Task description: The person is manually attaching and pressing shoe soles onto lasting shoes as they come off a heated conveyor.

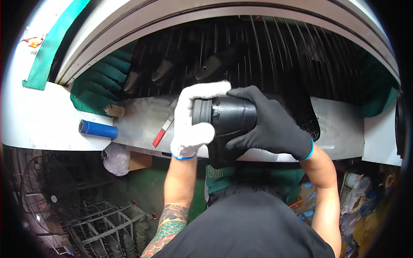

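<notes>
Clearly the black part is held between both hands, above the grey metal ledge of the machine. It is a short, stubby cylinder with a ribbed ring at its left end and a smooth, faintly shiny body; it looks like moulded rubber or plastic, stiff rather than floppy, and probably light enough for one hand, though the sheen suggests it could slip in a loose grip.

Far left of the fingers, a blue tube lies on the white surface, with a small tan piece just above it. Nearer, a red-handled tool rests on the ledge, just beside the left hand. That hand wears a white knit glove, soft and fuzzy, its fingers curled around the ribbed ring. The right hand, in a thin black glove with a blue cuff, wraps the body from the other side, fingers closed on it. The ring and the waist behind it seem the surest places to grip. Beyond the fingertips, dark curved slats fill the opening.
</notes>
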Demonstrator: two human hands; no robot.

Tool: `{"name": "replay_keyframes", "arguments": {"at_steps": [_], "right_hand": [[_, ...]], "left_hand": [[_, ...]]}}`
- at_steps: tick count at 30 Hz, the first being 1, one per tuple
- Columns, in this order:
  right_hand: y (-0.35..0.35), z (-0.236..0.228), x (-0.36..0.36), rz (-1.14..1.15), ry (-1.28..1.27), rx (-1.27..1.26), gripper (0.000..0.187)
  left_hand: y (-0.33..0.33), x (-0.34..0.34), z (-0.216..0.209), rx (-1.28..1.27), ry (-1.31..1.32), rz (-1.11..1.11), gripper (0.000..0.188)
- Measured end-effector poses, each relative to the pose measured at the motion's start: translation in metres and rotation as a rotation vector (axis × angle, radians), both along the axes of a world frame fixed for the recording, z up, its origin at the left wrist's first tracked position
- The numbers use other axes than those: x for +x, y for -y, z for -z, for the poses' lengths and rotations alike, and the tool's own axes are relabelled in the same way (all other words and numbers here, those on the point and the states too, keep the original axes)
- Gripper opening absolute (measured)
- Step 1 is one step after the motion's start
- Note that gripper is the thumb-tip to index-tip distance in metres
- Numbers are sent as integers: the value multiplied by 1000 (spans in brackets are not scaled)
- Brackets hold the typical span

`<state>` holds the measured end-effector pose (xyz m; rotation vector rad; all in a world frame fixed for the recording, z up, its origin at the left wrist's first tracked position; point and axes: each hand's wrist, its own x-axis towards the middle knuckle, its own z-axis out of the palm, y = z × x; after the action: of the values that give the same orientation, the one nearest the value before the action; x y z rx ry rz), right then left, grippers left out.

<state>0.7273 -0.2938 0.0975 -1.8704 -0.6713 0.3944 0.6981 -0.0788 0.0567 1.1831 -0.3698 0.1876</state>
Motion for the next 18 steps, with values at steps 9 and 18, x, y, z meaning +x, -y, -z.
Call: {"name": "replay_keyframes", "arguments": {"at_steps": [9,18], "right_hand": [[-7,1,-10,33,255,-1,85],[-30,-18,-31,-131,261,-63,86]], "left_hand": [[5,-2,1,-261,-36,-7,85],[-33,-5,-17,39,207,44,47]]}}
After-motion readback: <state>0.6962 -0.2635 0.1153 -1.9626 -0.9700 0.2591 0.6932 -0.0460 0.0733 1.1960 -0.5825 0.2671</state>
